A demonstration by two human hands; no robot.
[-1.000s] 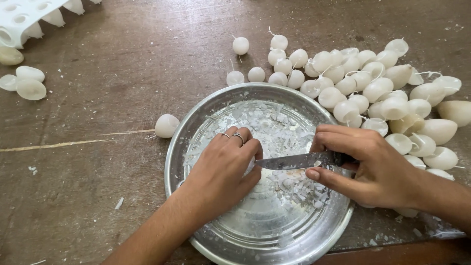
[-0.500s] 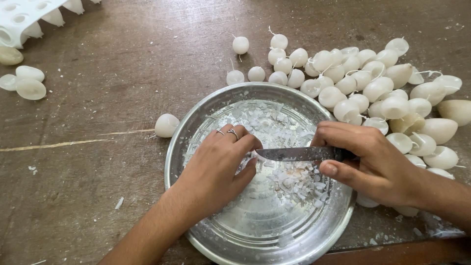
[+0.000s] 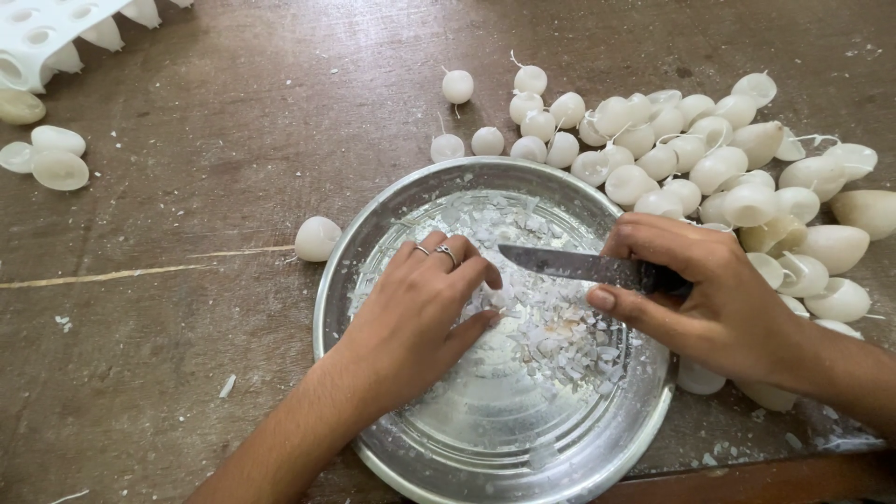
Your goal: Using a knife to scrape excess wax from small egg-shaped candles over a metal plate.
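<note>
From the head view, the right hand [image 3: 719, 299] has its grip wrapped around the dark handle of a steel-bladed knife [image 3: 583, 268], the blade lying flat and pointing left over a round, shallow metal pan [image 3: 373, 233]. Holding it level over the pan looks meant to let any trimmings drop inside rather than onto the worn brown wooden desk [image 3: 187, 187].

The left hand [image 3: 415, 322], with rings on two fingers, is curled over the middle of the pan, fingertips pinched together just below the blade tip. They seem to close on a small white piece, but the fingers hide it, so I cannot tell for sure what is gripped.

The pan holds a scatter of thin white flakes and shavings [image 3: 551, 331], thickest beneath the knife; its lower part is bare, shiny metal.

Beyond the pan's far-right rim lies a heap of small white rounded candles with thin wicks [image 3: 691, 149], within easy reach of the knife hand. One single white candle [image 3: 317, 238] sits just left of the pan. A white plastic mould tray [image 3: 47, 37] lies at the top-left corner, well apart.
</note>
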